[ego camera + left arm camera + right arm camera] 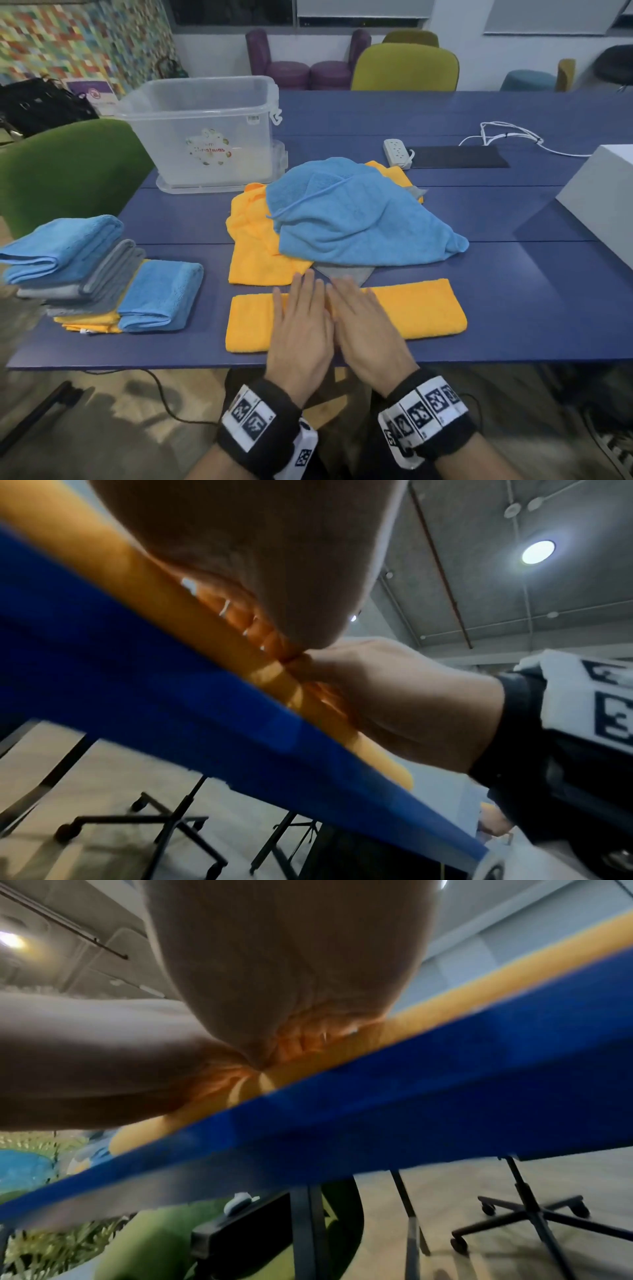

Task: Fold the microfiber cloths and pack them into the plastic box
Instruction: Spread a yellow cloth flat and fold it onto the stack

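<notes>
A long folded orange cloth (421, 308) lies along the near edge of the blue table (513, 329). Both hands press flat on its middle, side by side: my left hand (301, 318) and my right hand (363, 318), fingers straight. Behind it sits a loose heap of an unfolded blue cloth (359, 219) over an orange cloth (253, 246) and a grey one (342, 274). Folded blue, grey and orange cloths (102, 274) are stacked at the near left. The clear plastic box (205, 130) stands open at the back left. From the wrist views, each palm lies on the orange cloth (219, 639) (445, 1007).
A white power strip (397, 152) with its cable and a black mat (459, 157) lie at the back right. A white box (603, 202) stands at the right edge. A green chair (68, 171) is at the left, other chairs beyond the table.
</notes>
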Demonstrator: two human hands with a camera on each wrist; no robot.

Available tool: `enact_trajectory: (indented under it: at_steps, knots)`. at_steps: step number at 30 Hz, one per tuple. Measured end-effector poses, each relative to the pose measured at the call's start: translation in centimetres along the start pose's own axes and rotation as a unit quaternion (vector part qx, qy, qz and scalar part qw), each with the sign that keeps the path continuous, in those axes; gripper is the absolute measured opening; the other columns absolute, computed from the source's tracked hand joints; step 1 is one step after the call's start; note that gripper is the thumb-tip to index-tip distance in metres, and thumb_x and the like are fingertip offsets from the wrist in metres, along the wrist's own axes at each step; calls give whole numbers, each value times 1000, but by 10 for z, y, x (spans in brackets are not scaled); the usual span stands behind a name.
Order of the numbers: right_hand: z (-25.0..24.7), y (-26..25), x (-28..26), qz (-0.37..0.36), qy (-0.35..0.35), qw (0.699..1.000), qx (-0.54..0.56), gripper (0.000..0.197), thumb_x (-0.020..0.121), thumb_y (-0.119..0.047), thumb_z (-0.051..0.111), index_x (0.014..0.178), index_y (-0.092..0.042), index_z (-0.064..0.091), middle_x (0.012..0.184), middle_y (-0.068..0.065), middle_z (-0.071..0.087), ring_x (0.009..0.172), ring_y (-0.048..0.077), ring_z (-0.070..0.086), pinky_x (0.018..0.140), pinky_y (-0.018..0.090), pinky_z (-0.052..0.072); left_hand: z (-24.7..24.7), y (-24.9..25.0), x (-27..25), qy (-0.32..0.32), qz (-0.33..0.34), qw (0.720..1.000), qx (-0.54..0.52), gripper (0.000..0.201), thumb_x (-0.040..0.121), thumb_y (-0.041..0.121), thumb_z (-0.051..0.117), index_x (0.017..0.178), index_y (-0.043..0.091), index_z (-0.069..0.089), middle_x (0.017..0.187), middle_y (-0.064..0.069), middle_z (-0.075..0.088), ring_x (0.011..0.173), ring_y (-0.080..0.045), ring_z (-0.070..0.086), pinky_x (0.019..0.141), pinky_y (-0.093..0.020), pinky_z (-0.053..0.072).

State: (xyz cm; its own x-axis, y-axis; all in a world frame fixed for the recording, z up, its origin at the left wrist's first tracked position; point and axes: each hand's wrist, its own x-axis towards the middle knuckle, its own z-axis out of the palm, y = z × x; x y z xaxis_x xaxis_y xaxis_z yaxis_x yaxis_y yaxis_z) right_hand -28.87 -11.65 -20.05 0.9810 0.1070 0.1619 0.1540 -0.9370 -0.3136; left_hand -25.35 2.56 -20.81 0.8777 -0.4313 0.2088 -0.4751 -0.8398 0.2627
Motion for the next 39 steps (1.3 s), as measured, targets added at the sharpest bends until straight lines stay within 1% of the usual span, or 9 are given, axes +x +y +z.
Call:
enact_trajectory:
  at_steps: [5,13,18,20,23,27,33,36,39]
  knots:
    - [8,24,-7,33,-50,997,-56,59,105,-52,6,162,-35,10,170,-6,5,156,12,-4,127,43,7,14,-15,-7,-38,-58,997,39,65,107,43,17,159,8,32,168,-9,24,158,-24,16,127,-52,13]
    - [-23,104,-43,197,-56,976,-75,69,97,-60,-6,161,-34,-4,170,-9,-8,154,11,-16,126,43,-8,-2,-56,-15,-36,-139,989,23,82,99,57,2,163,7,18,171,-8,13,159,-21,4,129,-44,-1]
    - [-23,82,-33,219,-15,969,-115,71,99,-51,-7,163,-24,7,171,0,1,156,21,-11,124,50,-12,-23,-63,-19,9,-226,972,-60,70,107,48,34,162,7,19,171,-12,12,157,-28,10,127,-45,15]
    - [-21,59,-27,188,13,977,-98,68,102,-48,-2,163,-20,8,170,0,-1,156,19,-13,124,49,-12,-39,-65,-24,37,-294,955,-28,70,100,52,49,150,3,40,153,-20,39,140,-36,38,111,-49,37]
    - [-12,15,-14,73,-29,996,-42,66,102,-50,-1,162,-22,0,169,-7,-10,153,10,-21,125,45,-10,-54,-66,-26,-18,-371,928,15,76,89,73,50,118,4,59,117,-16,52,112,-37,52,90,-50,45]
    - [12,-17,-2,2,-60,997,-48,66,106,-50,9,163,-18,1,169,-4,-9,154,14,-18,125,46,-5,-57,-69,-22,-77,-395,915,-6,81,79,83,56,107,7,60,113,-13,50,112,-36,54,91,-49,48]
    - [31,-21,0,22,-39,998,-49,65,106,-48,15,162,-15,14,170,2,9,157,20,-1,127,50,5,-66,-62,-15,-112,-388,912,-77,57,79,64,76,81,14,49,105,-8,53,97,-29,59,79,-40,50]
    - [32,-20,-1,20,-33,998,-47,65,105,-48,14,163,-18,12,170,1,7,157,19,-2,127,48,1,-67,-70,-10,-97,-394,896,-179,47,77,42,88,98,13,57,106,-8,64,94,-27,62,81,-41,54]
    - [32,-21,-1,17,-26,999,-44,62,106,-48,14,163,-24,9,170,0,5,157,19,-3,125,46,-2,-67,-76,-10,-44,-397,850,-344,79,76,17,90,143,12,47,120,-10,64,101,-30,64,81,-43,57]
